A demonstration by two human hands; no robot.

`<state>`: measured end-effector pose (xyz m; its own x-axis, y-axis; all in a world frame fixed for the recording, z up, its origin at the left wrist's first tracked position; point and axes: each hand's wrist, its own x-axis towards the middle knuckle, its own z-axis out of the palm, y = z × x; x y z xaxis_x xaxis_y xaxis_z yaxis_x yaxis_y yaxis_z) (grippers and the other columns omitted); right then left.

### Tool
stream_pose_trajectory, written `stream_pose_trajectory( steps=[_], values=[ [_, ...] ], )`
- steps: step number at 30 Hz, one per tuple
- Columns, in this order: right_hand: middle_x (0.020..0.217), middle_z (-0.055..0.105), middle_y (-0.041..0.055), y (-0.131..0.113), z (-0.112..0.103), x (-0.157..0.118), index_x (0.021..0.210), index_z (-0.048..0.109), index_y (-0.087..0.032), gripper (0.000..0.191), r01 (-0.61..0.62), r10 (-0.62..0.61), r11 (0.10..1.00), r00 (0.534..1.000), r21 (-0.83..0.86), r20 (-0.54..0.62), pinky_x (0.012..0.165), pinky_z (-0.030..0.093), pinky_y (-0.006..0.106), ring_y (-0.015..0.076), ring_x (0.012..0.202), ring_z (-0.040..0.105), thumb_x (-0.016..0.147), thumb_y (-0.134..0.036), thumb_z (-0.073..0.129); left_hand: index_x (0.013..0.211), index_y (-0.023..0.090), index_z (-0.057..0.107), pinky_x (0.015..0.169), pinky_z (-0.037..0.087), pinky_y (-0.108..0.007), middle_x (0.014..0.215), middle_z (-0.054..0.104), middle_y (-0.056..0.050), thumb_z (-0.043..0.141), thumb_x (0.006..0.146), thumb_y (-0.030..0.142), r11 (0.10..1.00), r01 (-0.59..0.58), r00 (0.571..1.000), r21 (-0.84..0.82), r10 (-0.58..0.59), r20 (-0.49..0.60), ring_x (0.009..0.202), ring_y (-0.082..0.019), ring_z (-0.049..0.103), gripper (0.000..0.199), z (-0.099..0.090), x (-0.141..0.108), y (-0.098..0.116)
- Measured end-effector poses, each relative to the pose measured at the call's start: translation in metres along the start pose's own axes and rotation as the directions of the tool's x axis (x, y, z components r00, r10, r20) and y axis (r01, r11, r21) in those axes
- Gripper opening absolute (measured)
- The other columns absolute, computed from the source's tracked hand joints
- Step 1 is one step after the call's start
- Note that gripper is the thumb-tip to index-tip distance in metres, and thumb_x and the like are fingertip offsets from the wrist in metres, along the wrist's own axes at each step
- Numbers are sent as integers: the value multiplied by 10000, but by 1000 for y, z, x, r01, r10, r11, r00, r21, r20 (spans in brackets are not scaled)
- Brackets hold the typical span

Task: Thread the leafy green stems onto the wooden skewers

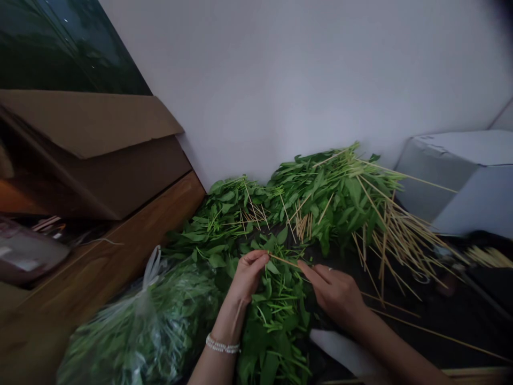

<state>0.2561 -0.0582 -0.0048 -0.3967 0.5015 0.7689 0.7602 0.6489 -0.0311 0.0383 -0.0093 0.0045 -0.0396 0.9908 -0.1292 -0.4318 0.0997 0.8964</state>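
Note:
A thin bamboo skewer (284, 260) stretches between my two hands. My left hand (249, 275), with a beaded bracelet at the wrist, pinches its left end between thumb and fingers. The fingers of my right hand (336, 289) are closed around the skewer's other side; a ring shows on one finger. Whether a stem is pinched at the left tip is too small to tell. Below and between the hands lies a heap of cut leafy green stems (276, 315). Behind them, a pile of leafy greens on skewers (332, 182) leans against the wall.
Bare skewer ends (401, 240) spread out to the right. A knotted clear plastic bag (140, 321) of greens sits at the left. A cardboard box (92, 125) stands on a wooden surface (168, 214) at the far left. At the right stands a white box (460, 176).

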Motion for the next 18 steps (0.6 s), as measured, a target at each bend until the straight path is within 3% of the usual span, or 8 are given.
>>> stream_pose_trajectory(
  steps=[6,18],
  values=[
    [733,600,20,-2,1,-1,1214,584,-97,384,4,-4,1000,1000,-1,-4,585,382,266,121,589,527,891,-30,387,662,162,738,618,484,-198,655,727,-12,912,449,284,998,-16,1000,63,15,17,582,-96,609,301,0,0,-1],
    [746,630,36,-5,3,-2,1207,587,-86,394,0,0,1000,1000,20,27,589,422,243,110,605,567,873,-38,382,657,154,741,644,471,-221,700,723,-31,871,556,338,962,-84,982,259,37,183,619,-116,606,247,4,-5,-3]
  ],
)
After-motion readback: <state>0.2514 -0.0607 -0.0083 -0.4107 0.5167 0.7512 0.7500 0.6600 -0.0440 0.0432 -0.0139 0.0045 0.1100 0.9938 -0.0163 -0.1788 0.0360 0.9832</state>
